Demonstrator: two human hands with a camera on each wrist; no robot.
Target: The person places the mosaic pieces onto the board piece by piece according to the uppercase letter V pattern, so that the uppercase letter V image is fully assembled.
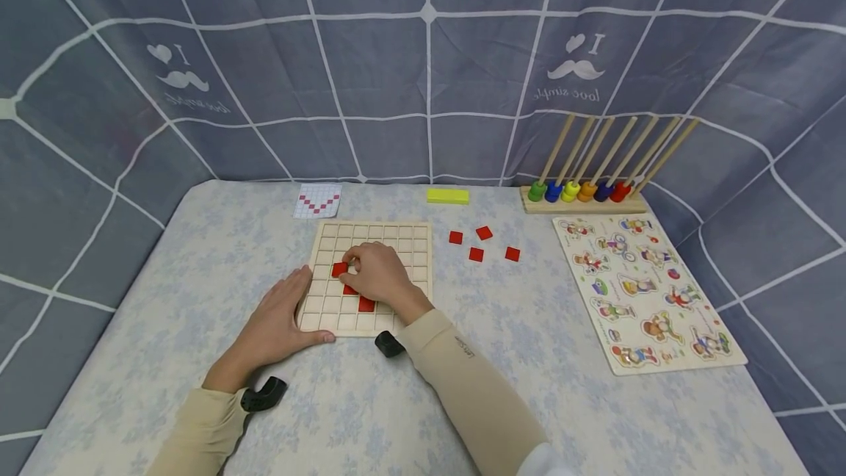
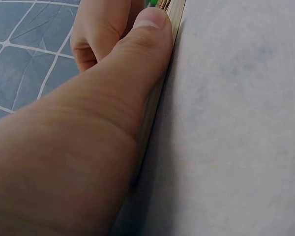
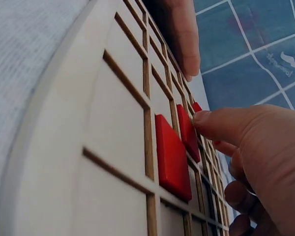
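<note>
A wooden grid board (image 1: 330, 322) lies on the table with three red square tiles on it in a diagonal line. My right hand (image 1: 378, 270) is over the board, thumb and index finger at the farthest red tile (image 1: 339, 269), pinching its edge. Partly covered by that hand is the middle tile (image 3: 188, 132); the nearest red tile (image 1: 366, 304) sits in its square. My left hand (image 1: 280, 314) rests against the board's left side with straight fingers, its thumb (image 2: 150, 37) stretched along the near edge.
Several loose red tiles (image 1: 476, 254) lie right of the board. Behind it are a pattern card (image 1: 318, 201) and a yellow block (image 1: 447, 196). A peg stand with coloured rings (image 1: 584, 193) and a picture puzzle board (image 1: 651, 292) occupy the right side.
</note>
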